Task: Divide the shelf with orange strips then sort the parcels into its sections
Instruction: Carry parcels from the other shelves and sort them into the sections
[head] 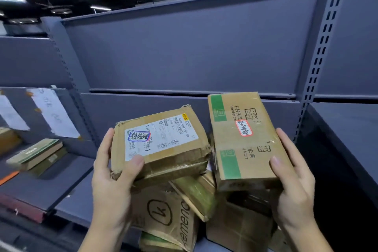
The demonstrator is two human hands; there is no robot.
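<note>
Parcels fill both hands in front of the grey metal shelf (184, 63). Left hand (114, 172) grips a worn cardboard box with a white shipping label (161, 143), thumb curled onto its top near a blue-outlined sticker, fingers wrapped along its left side. Right hand (292, 180) grips a taller green-striped carton (243, 141), thumb on its top face, fingers behind its right edge. Both boxes are held just above a heap of cardboard parcels (173, 210) on the shelf board. Far left, flat parcels (36, 155) lie on the neighbouring shelf beside an orange strip (9, 177).
</note>
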